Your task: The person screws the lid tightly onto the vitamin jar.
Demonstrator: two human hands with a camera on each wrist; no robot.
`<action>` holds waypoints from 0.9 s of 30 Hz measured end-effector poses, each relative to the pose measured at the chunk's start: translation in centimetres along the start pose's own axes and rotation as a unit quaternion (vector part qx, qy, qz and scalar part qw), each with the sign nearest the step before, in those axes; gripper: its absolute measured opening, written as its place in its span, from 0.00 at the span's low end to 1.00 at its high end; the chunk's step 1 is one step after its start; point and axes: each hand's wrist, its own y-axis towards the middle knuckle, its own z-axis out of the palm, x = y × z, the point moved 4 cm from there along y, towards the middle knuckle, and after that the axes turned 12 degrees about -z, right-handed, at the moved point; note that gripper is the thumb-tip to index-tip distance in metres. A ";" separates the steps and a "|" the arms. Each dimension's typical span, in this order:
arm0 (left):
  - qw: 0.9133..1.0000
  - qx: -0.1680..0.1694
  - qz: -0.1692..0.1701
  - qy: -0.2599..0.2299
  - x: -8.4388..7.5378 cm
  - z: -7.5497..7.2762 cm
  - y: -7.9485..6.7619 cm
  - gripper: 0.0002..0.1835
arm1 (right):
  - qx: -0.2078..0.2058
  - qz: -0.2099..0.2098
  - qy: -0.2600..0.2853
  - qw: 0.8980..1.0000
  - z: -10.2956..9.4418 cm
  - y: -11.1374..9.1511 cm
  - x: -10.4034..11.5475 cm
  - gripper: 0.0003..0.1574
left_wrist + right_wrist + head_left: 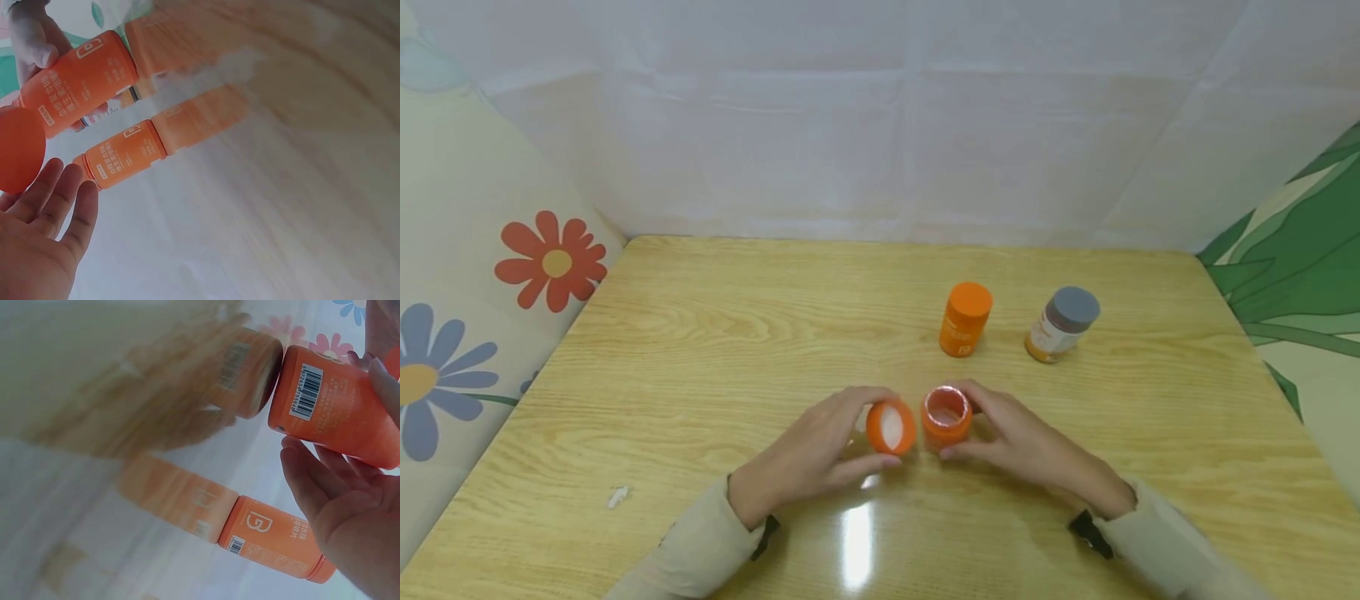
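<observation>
Near the middle of the table, my right hand [1011, 429] grips an uncapped orange bottle [946, 429], its round mouth facing up. Just left of it, my left hand [820, 446] pinches an orange lid [891, 427] between thumb and fingers, with the pale inside turned toward the head camera. Lid and bottle stand slightly apart. From the left wrist, the lid [20, 150] shows beside the fingers, with the held bottle [81, 81] beyond it. A printed barcode faces the right wrist camera on the bottle [337, 403].
Behind the hands stands a second orange bottle [966, 319] with its lid on. To its right is a jar with a grey lid [1063, 323], slightly tilted in view. The wooden table [722, 317] is glossy and meets a pale cloth backdrop [760, 150].
</observation>
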 end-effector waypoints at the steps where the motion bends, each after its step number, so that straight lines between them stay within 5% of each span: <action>1: 1.000 -0.002 0.001 0.002 0.0 0.0 0.0 0.33 | 0.000 0.000 -0.003 1.000 0.0 -0.1 0.0 0.38; 8: 1.000 -0.009 0.011 0.005 0.0 0.0 0.0 0.34 | 0.011 0.022 -0.012 1.000 -0.3 -0.5 0.5 0.38; 20: 0.999 -0.030 0.025 0.005 -0.3 -0.1 0.1 0.33 | 0.020 -0.017 -0.026 0.999 0.2 -0.7 1.1 0.41; 27: 0.995 -0.063 0.072 0.018 -1.0 -0.4 0.5 0.35 | 0.024 -0.023 -0.014 0.999 0.9 -0.5 1.3 0.41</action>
